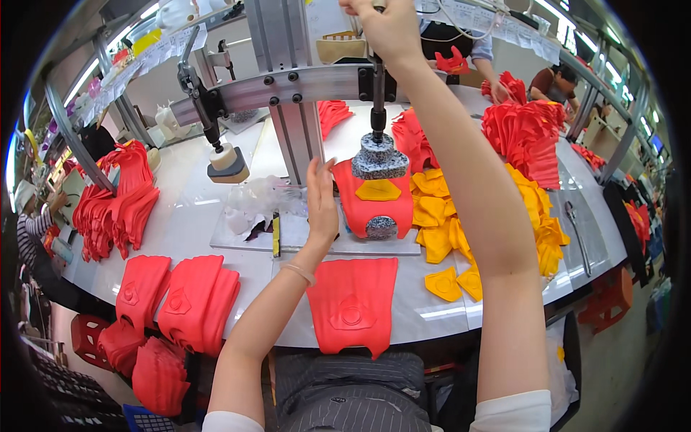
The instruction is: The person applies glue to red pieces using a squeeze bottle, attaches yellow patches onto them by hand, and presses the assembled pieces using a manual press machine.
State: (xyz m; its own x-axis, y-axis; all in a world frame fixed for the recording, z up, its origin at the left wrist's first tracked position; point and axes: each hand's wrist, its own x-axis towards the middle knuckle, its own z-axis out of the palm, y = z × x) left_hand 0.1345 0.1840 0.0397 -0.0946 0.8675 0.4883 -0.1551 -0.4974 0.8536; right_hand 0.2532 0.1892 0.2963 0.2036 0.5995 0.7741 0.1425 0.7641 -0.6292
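Observation:
My right hand [394, 32] is raised at the top, closed round the lever handle of a toggle clamp [378, 79]. The clamp's rod carries a speckled black-and-white press pad [379, 157]. Below the pad, a red fabric or rubber piece [353, 209] lies over a support, with a yellow patch [378, 190] on it. A speckled block [380, 228] shows through the red piece's rounded cutout. My left hand [322, 205], fingers stretched, is beside the red piece's left edge; contact is hard to judge. Nearer me, another red piece [353, 302] with a raised round emblem lies flat.
Yellow patches [435, 216] are heaped right of the base plate [324, 247]. Red stacks [198, 299] overhang the table's front left; more red piles [522, 137] stand farther back. A second clamp [209, 129] hangs left of the metal post [296, 137]. Co-workers [554, 83] sit beyond.

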